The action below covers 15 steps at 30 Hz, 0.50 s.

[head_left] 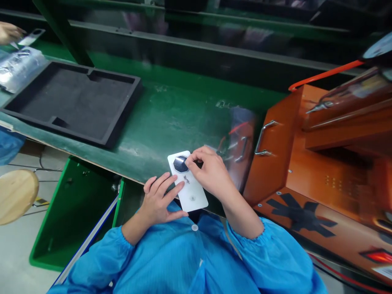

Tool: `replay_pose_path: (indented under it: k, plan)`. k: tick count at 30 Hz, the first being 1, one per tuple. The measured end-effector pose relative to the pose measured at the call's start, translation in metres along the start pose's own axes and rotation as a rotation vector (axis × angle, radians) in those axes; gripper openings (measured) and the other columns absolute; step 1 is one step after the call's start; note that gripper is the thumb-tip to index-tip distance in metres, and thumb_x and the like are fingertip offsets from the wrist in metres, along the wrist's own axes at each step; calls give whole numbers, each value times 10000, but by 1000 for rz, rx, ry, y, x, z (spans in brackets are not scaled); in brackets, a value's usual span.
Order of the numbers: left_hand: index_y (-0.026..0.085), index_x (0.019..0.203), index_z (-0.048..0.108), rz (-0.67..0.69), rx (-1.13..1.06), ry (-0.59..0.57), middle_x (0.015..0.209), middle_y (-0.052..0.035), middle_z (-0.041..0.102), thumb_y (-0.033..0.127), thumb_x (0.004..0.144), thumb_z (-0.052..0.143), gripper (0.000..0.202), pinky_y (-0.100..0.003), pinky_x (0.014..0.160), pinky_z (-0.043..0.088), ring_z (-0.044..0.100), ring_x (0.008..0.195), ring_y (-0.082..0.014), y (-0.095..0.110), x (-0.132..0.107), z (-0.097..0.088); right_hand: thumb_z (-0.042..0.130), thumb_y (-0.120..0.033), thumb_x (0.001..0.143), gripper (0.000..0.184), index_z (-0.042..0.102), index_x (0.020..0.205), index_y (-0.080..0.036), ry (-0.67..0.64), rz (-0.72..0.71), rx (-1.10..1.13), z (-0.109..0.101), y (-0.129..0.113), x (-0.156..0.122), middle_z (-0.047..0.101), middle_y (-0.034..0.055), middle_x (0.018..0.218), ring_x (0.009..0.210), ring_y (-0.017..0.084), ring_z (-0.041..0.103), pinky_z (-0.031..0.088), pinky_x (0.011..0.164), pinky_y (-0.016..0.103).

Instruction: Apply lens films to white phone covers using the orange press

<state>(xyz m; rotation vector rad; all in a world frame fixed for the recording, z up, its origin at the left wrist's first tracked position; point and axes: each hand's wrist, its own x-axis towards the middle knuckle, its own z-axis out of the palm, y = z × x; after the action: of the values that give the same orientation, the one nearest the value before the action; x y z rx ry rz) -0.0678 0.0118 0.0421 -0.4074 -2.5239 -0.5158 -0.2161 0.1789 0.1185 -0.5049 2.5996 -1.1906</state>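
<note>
A white rounded panel, like a phone back cover (193, 197), lies at an angle at the bench's front edge, close to my body. Near its top is a glossy dark octagonal piece (180, 163), with small dark lettering below. My right hand (210, 167) comes over the panel's right side, thumb and forefinger pinched at the octagonal piece's right edge; what is between the fingertips is partly hidden. Along the panel's left edge lies my left hand (161, 198), its fingers stretched and apart, fingertips touching the white surface and the thumb at the lower left.
A black foam tray (122, 108) sits on the green bench (171, 110) to the left. An orange machine (275, 143) with a metal handle stands close on the right. Another person's hand (10, 32) shows at the far left. Below are a green bin (76, 212) and a stool (18, 196).
</note>
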Motion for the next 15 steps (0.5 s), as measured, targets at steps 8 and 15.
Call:
replay_pose_path:
  k: [8, 15]
  plan:
    - [283, 1538, 583, -30, 9, -34, 1441, -106, 675, 795, 972, 470, 771, -459, 1229, 242, 572, 1379, -326, 0, -3, 0, 640, -190, 890, 160, 682, 739, -223, 53, -45, -98, 3, -1, 3, 683, 64, 1003, 1045, 281, 635, 429, 968, 472]
    - [293, 1551, 567, -40, 0, -36, 1445, -102, 670, 792, 966, 487, 773, -463, 1228, 254, 572, 1379, -328, 2, -2, -1, 604, -215, 891, 160, 673, 748, -225, 69, -71, -95, 4, 4, 5, 683, 82, 998, 1015, 279, 631, 450, 948, 460]
